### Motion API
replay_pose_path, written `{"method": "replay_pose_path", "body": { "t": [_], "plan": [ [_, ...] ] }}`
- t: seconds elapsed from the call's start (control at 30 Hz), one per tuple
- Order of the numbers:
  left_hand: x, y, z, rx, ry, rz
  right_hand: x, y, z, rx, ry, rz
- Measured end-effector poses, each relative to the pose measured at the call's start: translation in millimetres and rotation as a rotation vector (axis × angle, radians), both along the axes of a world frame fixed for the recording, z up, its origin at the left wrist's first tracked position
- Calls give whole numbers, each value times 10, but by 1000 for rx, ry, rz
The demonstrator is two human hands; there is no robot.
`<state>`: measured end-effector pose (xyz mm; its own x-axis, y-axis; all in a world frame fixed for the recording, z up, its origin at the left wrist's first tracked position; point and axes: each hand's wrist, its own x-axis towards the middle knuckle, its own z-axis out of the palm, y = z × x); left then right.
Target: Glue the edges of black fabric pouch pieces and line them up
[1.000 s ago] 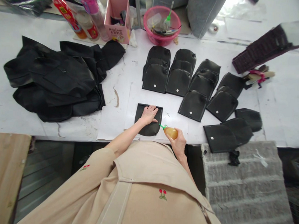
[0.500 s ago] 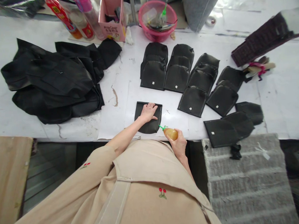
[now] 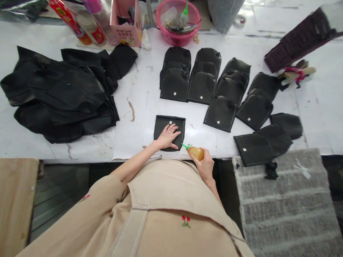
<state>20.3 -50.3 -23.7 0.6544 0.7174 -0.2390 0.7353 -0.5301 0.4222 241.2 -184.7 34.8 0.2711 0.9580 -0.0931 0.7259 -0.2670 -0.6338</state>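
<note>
My left hand lies flat with spread fingers on a black piece at the table's front edge. A small white tag shows on that piece, just above the fingertips. My right hand is wrapped round a bottle of amber liquid. Its green nozzle points left, close to the lower right edge of the piece. Whether the tip touches the piece is hard to tell.
Overlapping black pieces fan out to the right, several with white tags. A heap of black material lies left. Behind stand a pink basket, a pink box and bottles.
My left hand has slid down the black piece toward me and its fingers have spread, uncovering the white tag. My right hand and the bottle have hardly moved.
</note>
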Motion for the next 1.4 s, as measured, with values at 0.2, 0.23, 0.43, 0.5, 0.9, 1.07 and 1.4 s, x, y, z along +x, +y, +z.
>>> {"method": "replay_pose_path", "body": {
  "t": [0.2, 0.23, 0.43, 0.5, 0.9, 1.07, 1.4],
  "plan": [
    [-40, -58, -80, 1, -4, 3, 13, -62, 18, -19, 17, 24],
    [-42, -54, -90, 0, -9, 1, 13, -72, 24, -22, 18, 25],
    [-55, -61, -143, 25, -14, -9, 10, -134, 32, -33, 34, 31],
    [-51, -63, -145, 30, -7, -12, 13, -157, 23, -43, 46, 31],
    [-45, -69, -154, 25, -2, -7, 71, -232, -90, -78, 204, -56],
    [-45, -69, -154, 26, 0, -3, 64, -246, -192, -81, 263, -72],
    [-37, -64, -124, 29, 8, -3, 129, -296, -198, -94, 189, -40]
  ]
}}
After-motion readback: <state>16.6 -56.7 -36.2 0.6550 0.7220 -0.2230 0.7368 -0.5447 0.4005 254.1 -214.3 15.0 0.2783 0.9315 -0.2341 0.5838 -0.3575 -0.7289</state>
